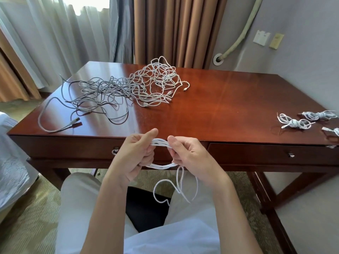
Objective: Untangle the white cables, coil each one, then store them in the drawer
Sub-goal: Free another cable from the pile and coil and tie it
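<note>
One white cable [161,153] sits half-coiled in front of the desk edge [73,137], left hand [136,154] and right hand [189,154] both curled round its loops. Coiling step; next, wrap the dangling tail [176,187]. The tangle [146,85] waits behind.

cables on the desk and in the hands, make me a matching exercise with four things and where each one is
Things:
1. grey cable tangle
2. white cable tangle
3. coiled white bundles
4. white cable being coiled

Places:
A. desk's right edge
B. between both hands, before the desk
C. far middle of the desk
D. desk's left part

Pairs: 1-D, 2-C, 3-A, 4-B
</note>
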A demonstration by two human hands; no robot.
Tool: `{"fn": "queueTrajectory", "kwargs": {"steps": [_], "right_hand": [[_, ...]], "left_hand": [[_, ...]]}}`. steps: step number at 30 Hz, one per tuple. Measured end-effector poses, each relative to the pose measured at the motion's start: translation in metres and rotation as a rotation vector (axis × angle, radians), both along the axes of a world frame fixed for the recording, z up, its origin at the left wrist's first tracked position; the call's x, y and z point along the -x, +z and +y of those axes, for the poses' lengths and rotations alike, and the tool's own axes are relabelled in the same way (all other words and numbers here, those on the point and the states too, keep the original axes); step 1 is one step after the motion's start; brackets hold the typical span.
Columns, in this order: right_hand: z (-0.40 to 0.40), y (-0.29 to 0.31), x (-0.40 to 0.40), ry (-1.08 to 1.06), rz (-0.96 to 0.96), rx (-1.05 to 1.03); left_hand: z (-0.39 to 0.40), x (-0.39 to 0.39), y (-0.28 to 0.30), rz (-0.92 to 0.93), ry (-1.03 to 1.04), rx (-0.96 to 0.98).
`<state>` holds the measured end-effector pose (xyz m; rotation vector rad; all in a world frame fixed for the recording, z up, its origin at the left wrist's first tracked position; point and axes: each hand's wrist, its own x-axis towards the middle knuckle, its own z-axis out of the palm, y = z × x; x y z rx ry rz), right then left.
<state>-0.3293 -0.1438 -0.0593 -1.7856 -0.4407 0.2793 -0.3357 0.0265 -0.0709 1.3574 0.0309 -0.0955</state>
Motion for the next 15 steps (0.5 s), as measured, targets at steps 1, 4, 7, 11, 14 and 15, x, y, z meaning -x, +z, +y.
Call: {"fn": "queueTrajectory", "kwargs": {"steps": [1, 4, 7, 11, 14, 15], "right_hand": [[-0.002, 0.000, -0.001, -0.008, -0.028, 0.006], [-0.008, 0.001, -0.001, -0.031, -0.093, 0.029], [-0.010, 0.001, -0.001, -0.031, -0.114, 0.084], [-0.011, -0.001, 0.001, 0.009, -0.010, 0.038], [-0.012, 0.000, 0.002, 0.040, 0.068, -0.041], [-0.013, 0.000, 0.001, 0.037, 0.073, -0.049]], "left_hand": [[0.000, 0.000, 0.000, -0.007, 0.004, 0.002], [-0.003, 0.000, 0.000, -0.031, 0.024, -0.120], [-0.005, -0.002, -0.001, -0.088, -0.007, -0.365], [-0.011, -0.001, -0.001, -0.201, 0.049, -0.516], [-0.015, -0.002, -0.003, -0.192, 0.126, -0.329], [-0.015, -0.004, -0.004, -0.157, 0.146, -0.222]]}}
